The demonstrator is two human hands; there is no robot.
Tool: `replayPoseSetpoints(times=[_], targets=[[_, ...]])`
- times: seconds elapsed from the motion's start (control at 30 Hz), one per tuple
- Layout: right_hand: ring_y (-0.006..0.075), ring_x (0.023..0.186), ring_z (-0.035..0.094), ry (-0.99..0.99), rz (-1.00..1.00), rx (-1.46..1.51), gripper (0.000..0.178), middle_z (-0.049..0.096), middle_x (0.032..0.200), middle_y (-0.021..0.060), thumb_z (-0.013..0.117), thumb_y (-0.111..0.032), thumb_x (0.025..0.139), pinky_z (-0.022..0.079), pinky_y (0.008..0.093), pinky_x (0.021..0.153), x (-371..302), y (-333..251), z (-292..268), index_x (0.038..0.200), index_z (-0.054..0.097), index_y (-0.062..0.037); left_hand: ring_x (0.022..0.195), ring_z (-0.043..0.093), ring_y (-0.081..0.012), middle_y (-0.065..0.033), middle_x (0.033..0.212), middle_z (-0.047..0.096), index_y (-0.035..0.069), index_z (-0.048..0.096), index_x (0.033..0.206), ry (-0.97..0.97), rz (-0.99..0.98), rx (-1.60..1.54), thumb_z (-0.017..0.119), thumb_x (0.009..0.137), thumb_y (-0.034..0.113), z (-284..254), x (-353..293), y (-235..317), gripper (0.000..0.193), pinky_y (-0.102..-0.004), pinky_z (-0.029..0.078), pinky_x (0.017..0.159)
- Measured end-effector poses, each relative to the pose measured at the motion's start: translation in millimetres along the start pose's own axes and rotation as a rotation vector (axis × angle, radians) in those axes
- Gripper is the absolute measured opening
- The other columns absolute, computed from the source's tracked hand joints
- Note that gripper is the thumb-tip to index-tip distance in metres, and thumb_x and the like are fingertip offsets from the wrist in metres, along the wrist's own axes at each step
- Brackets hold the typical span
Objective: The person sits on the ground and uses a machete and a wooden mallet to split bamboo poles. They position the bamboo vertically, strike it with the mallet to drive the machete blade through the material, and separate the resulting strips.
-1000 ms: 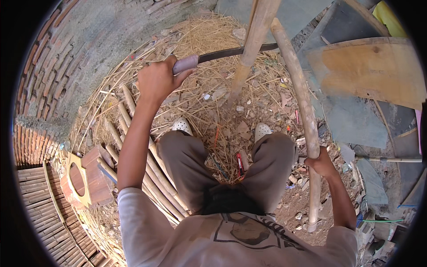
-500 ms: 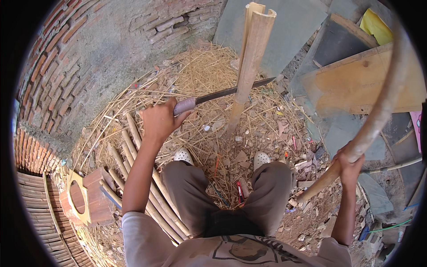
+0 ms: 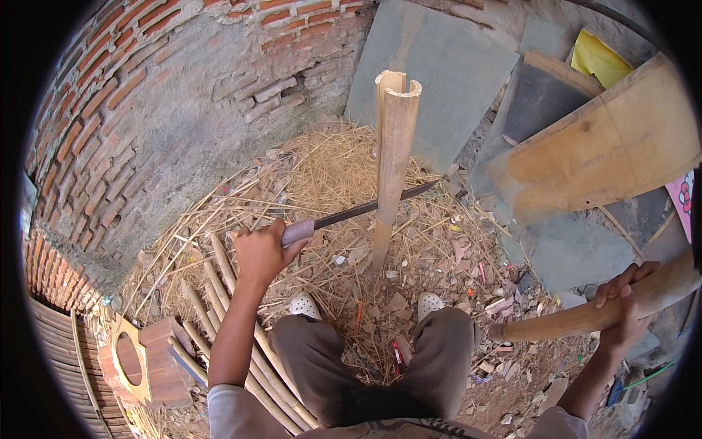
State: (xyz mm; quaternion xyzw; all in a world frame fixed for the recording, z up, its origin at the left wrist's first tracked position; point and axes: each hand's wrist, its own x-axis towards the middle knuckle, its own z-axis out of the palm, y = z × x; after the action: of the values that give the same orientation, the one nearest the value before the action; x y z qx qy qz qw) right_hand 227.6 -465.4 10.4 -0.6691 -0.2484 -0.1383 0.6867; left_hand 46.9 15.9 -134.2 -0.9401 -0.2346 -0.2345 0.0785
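A: In the head view, what is each grip doing?

B: The left hand (image 3: 261,254) is closed around the wrapped handle (image 3: 298,233) of a long knife (image 3: 344,215). The right hand (image 3: 623,322) is wrapped around a thick pole (image 3: 548,322), held out to the right, one end running out of sight.

A: And the bamboo?

B: The split bamboo (image 3: 401,135) stands upright beyond the white shoes (image 3: 430,304), gaping at its top. The blade (image 3: 417,192) crosses it well below that, tip out to the right.

A: Which step is that?

B: Splitting, I'd judge, with the pole as the beater. A blow calls for a steady handle and a strike on the projecting blade, clear of the left hand.

A: What differs from a second ago?

B: Then the pole stood nearer the body, its upper end close to the blade's tip; now it is swung well away. The bamboo's top, cut off by the frame then, shows now. The left hand keeps its hold.
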Motion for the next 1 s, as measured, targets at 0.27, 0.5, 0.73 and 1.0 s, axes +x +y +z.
replayPoseSetpoints(times=[0.27, 0.5, 0.73, 1.0], targets=[[0.0192, 0.08, 0.064, -0.803, 0.791, -0.509, 0.045, 0.066, 0.093, 0.012, 0.074, -0.003, 0.068, 0.052, 0.0332, 0.07, -86.4, 154.9, -15.8, 0.109, 0.058, 0.0076, 0.044, 0.058, -0.0245, -0.004, 0.047, 0.056, 0.014, 0.061, 0.073, 0.048, 0.037, -0.02, 0.074, 0.075, 0.057, -0.4, 3.3, 1.4, 0.045, -0.0385, 0.047, 0.065], [0.0157, 0.053, 0.054, -0.316, 0.143, 0.052, 0.036, 0.05, 0.069, 0.0053, 0.069, -0.009, 0.078, 0.048, 0.0288, 0.047, -4.3, -20.7, -12.5, 0.104, 0.045, -0.0003, 0.044, 0.059, -0.0239, -0.0031, 0.048, 0.056, 0.015, 0.062, 0.074, 0.008, -0.007, 0.041, 0.073, 0.075, 0.057, 0.1, -9.5, -5.2, 0.044, -0.0381, 0.047, 0.064], [0.0222, 0.087, 0.063, -0.615, 0.863, -0.52, 0.052, 0.062, 0.09, 0.0141, 0.076, -0.006, 0.068, 0.051, 0.0356, 0.078, -89.9, 153.0, 5.1, 0.111, 0.049, 0.0071, 0.046, 0.06, -0.023, -0.0031, 0.052, 0.06, 0.015, 0.061, 0.074, -0.005, -0.079, 0.02, 0.074, 0.073, 0.058, -2.0, -5.7, 8.1, 0.045, -0.0396, 0.046, 0.066], [0.0153, 0.055, 0.059, -0.204, 0.426, -0.209, 0.035, 0.058, 0.07, 0.0074, 0.068, -0.002, 0.068, 0.048, 0.0277, 0.048, -18.3, 34.4, -10.6, 0.099, 0.052, 0.0012, 0.05, 0.062, -0.0237, -0.0037, 0.058, 0.064, 0.014, 0.059, 0.071, 0.034, -0.063, 0.077, 0.074, 0.073, 0.058, -5.7, -17.9, 6.1, 0.047, -0.0384, 0.044, 0.066]])
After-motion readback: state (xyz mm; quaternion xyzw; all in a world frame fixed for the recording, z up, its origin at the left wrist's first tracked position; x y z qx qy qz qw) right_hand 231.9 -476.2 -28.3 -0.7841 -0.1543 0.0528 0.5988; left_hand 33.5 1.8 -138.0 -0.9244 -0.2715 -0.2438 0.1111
